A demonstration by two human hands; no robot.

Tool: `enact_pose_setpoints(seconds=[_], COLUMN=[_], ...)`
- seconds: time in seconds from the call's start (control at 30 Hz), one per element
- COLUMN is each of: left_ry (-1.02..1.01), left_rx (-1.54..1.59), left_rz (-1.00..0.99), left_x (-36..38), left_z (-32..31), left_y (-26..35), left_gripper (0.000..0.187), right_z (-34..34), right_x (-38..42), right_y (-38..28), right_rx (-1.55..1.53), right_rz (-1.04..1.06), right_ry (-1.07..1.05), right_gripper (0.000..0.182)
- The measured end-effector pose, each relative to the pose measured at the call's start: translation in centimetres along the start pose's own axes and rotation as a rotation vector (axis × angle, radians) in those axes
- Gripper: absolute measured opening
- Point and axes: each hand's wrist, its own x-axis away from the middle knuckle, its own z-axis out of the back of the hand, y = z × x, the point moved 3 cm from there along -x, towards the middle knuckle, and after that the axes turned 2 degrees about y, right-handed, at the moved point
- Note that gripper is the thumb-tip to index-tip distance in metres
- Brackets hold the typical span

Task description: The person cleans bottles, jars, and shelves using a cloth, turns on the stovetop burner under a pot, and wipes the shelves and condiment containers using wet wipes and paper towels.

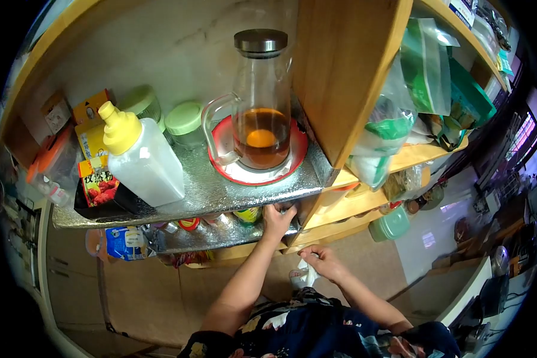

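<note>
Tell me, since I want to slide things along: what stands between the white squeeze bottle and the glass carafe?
A green-lidded jar, set back between squeeze bottle and carafe, head view.

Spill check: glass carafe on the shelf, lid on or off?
On. The glass carafe stands upright on a red-rimmed plate, metal lid seated, amber liquid low inside.

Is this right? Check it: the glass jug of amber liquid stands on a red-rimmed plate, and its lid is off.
Not quite. The head view shows the jug on the red-rimmed plate with amber liquid inside, but its lid is on, a metal cap sitting on the neck.
</note>
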Motion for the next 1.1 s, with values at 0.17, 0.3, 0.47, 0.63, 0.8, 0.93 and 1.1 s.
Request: enact_pose_setpoints(seconds=[0.17,0.3,0.47,0.63,0.8,0.93,1.1], left_ry=[-0.128,-0.118,-0.137,-0.135,-0.167,-0.033,0.110], left_rx=[-0.084,-0.326,-0.462,-0.508,-0.555,-0.607,-0.630], left_rz=[0.015,-0.156,-0.159,-0.123,0.007,-0.050,-0.024], left_x=[-1.1,-1.4,-1.3,-1.3,-1.1,-0.5,1.5], left_z=[0.9,0.5,0.5,0.8,1.1,0.3,0.3], left_y=[-4.2,-1.0,-1.0,0.7,2.1,2.3,4.9], left_gripper=[0.039,0.038,0.034,0.040,0.046,0.047,0.058], right_z=[-1.4,-2.6,-3.9,-4.8,-4.2,-4.7,-5.0], right_x=[-1.8,-3.4,-7.7,-9.6,-9.9,-9.9,-10.1], right_y=[2.5,3.3,2.2,-0.2,0.2,-0.1,0.4], right_rx=[0.011,0.080,0.128,0.106,-0.031,-0.076,-0.133], right_rz=[-0.007,0.069,0.267,0.282,0.011,0.037,-0.221], right_ry=[-0.094,-0.103,0.014,0.028,-0.084,-0.013,0.083], right_gripper=[0.027,0.028,0.033,0.035,0.040,0.030,0.030])
